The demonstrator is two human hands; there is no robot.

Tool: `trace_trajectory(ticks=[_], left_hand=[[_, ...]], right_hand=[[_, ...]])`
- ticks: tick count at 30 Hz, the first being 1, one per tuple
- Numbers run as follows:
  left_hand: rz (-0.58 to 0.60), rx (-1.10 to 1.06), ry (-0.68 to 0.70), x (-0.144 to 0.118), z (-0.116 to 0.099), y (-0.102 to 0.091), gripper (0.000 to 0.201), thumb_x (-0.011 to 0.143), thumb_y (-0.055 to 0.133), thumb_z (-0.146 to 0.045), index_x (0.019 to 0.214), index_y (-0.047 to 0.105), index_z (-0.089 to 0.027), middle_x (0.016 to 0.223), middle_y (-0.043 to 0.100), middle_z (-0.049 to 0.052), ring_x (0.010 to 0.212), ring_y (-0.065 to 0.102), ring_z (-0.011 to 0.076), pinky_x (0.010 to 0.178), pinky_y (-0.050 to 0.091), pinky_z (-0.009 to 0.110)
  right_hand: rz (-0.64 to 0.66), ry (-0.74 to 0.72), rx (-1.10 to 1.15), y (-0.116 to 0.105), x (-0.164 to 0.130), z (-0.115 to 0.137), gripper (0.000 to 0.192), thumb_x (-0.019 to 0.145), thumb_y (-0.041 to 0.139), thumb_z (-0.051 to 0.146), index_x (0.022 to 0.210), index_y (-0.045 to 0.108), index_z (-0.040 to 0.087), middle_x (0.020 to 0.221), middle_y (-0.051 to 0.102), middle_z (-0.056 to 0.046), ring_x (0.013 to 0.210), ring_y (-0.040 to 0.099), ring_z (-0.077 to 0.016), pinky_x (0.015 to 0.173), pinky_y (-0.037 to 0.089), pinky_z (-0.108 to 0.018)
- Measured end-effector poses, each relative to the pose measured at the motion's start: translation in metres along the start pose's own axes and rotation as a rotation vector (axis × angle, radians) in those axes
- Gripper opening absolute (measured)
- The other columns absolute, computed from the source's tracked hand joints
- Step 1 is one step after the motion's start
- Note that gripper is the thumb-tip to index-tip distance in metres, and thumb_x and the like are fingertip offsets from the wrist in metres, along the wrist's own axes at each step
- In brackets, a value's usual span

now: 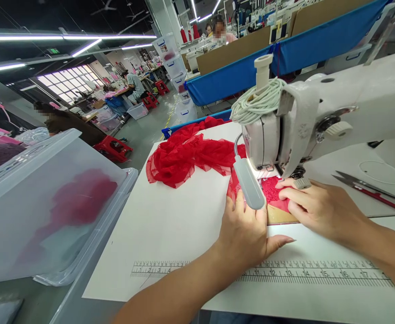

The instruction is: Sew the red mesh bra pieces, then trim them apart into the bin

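Red sheer fabric (170, 162) lies bunched on the white sewing table and runs under the needle of the sewing machine (263, 139), where a red lace part (272, 191) shows. My left hand (244, 225) lies flat on the cloth left of the needle, thumb spread out. A small grey lamp (249, 182) covers some of its fingertips. To the right of the needle, my right hand (319, 207) has curled fingers pinching the edge of the lace fabric. The machine's knob and foot partly hide those fingertips.
A printed ruler (271, 274) runs along the table's front. Red-handled scissors (376, 191) lie at right. A clear plastic bin (59, 211) with red fabric stands at left. Pale green cord (258, 101) is coiled on the machine head. Several people sit at tables farther back.
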State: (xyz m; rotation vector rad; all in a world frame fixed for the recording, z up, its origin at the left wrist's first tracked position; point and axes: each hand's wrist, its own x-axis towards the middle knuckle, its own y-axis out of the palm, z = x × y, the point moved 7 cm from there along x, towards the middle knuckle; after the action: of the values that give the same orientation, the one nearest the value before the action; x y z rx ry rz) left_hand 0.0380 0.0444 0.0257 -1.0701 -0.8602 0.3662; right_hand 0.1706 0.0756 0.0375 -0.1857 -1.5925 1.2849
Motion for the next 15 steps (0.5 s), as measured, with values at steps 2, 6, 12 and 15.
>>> trace_trajectory(ticks=[2, 6, 12, 15], left_hand=[[-0.005, -0.007, 0.014, 0.002, -0.001, -0.002, 0.083, 0.091, 0.03, -0.074, 0.122, 0.064, -0.005, 0.115, 0.068, 0.022, 0.108, 0.062, 0.0389, 0.095, 0.044, 0.059], [-0.079, -0.142, 0.057, 0.008, -0.003, -0.011, 0.078, 0.095, 0.025, -0.069, 0.124, 0.062, -0.006, 0.114, 0.069, 0.016, 0.106, 0.063, 0.0305, 0.095, 0.047, 0.047], [0.009, -0.224, -0.013, 0.006, 0.002, -0.006, 0.081, 0.096, 0.019, -0.069, 0.118, 0.063, -0.004, 0.11, 0.069, 0.019, 0.099, 0.065, 0.0286, 0.079, 0.05, 0.039], [0.027, -0.194, -0.001, 0.003, 0.0, -0.005, 0.08, 0.096, 0.021, -0.069, 0.119, 0.063, -0.004, 0.113, 0.068, 0.02, 0.103, 0.064, 0.0299, 0.083, 0.05, 0.041]], right_hand=[[-0.05, -0.029, -0.084, -0.007, 0.0, 0.006, 0.026, 0.085, 0.046, 0.008, 0.07, 0.064, 0.02, 0.064, 0.063, -0.003, 0.05, 0.049, -0.0159, 0.045, 0.028, -0.03], [-0.055, -0.175, -0.011, -0.011, -0.001, 0.023, 0.024, 0.088, 0.046, 0.008, 0.089, 0.07, 0.013, 0.087, 0.073, -0.01, 0.068, 0.061, -0.0206, 0.055, 0.043, -0.033], [-0.047, -0.279, 0.052, -0.009, -0.002, 0.029, 0.03, 0.091, 0.041, 0.007, 0.098, 0.071, 0.009, 0.095, 0.077, -0.011, 0.088, 0.07, -0.0229, 0.074, 0.05, -0.036], [-0.04, -0.275, 0.03, -0.01, -0.003, 0.028, 0.031, 0.093, 0.041, 0.009, 0.095, 0.072, 0.01, 0.094, 0.078, -0.01, 0.086, 0.071, -0.023, 0.072, 0.05, -0.037]])
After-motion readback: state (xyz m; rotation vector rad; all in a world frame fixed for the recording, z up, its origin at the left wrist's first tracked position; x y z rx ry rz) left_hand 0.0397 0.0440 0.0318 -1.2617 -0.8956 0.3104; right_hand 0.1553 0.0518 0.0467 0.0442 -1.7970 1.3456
